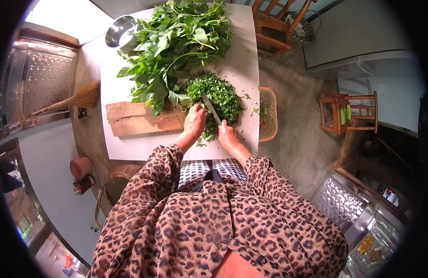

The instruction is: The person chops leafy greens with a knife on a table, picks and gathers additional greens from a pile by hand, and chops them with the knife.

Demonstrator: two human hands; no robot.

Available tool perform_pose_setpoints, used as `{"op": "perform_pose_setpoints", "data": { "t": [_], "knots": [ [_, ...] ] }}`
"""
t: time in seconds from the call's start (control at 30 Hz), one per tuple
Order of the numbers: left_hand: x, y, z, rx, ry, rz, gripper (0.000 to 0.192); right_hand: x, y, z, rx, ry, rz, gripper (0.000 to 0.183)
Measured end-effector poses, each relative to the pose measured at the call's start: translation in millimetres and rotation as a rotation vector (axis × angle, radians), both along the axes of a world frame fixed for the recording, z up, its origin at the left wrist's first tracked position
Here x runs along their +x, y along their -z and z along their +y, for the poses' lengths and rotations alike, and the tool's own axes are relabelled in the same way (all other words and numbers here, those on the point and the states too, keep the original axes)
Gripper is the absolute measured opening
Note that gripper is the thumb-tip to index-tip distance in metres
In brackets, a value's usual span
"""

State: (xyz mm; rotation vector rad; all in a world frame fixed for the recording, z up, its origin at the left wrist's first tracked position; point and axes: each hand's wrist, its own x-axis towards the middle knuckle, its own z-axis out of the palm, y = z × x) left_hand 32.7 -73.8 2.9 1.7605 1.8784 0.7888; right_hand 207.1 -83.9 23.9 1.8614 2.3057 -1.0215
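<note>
My right hand (229, 137) is closed round the handle of a kitchen knife (212, 109), whose blade points up and left over a heap of chopped leafy greens (217, 92). Just left of the blade, my left hand (195, 121) is closed on greens, mostly hidden under its fingers. Both hands are above the right end of a wooden cutting board (141, 120), which the chopped heap covers. A large pile of uncut leafy stems (186, 38) lies beyond, some leaves hanging over the board.
The white table (130, 147) carries a steel bowl (121, 31) at its far left corner. A basket (269, 114) stands beside its right edge, with scraps inside. Wooden chairs (276, 38) are at the right, one holding green vegetables (343, 116). A straw broom (83, 97) leans at the left.
</note>
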Motion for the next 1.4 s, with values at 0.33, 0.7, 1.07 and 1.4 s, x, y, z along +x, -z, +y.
{"op": "perform_pose_setpoints", "data": {
  "t": [0.33,0.7,1.07,1.4],
  "knots": [
    [-54.4,-69.4,130.0,0.202,-0.073,0.320,0.028,1.9,24.7,-16.1,0.196,-0.065,-0.048,0.034],
    [-88.3,-102.1,232.1,0.146,0.215,0.631,0.020,-13.6,5.9,-17.7,0.028,-0.038,-0.022,0.040],
    [-106.9,-135.1,331.1,0.176,0.035,0.305,0.052,-5.8,8.3,-29.7,0.099,0.025,-0.011,0.025],
    [-72.9,-93.5,426.0,-0.214,0.089,0.341,0.090,-5.9,-2.2,-27.5,0.060,0.123,-0.024,0.024]
  ]
}}
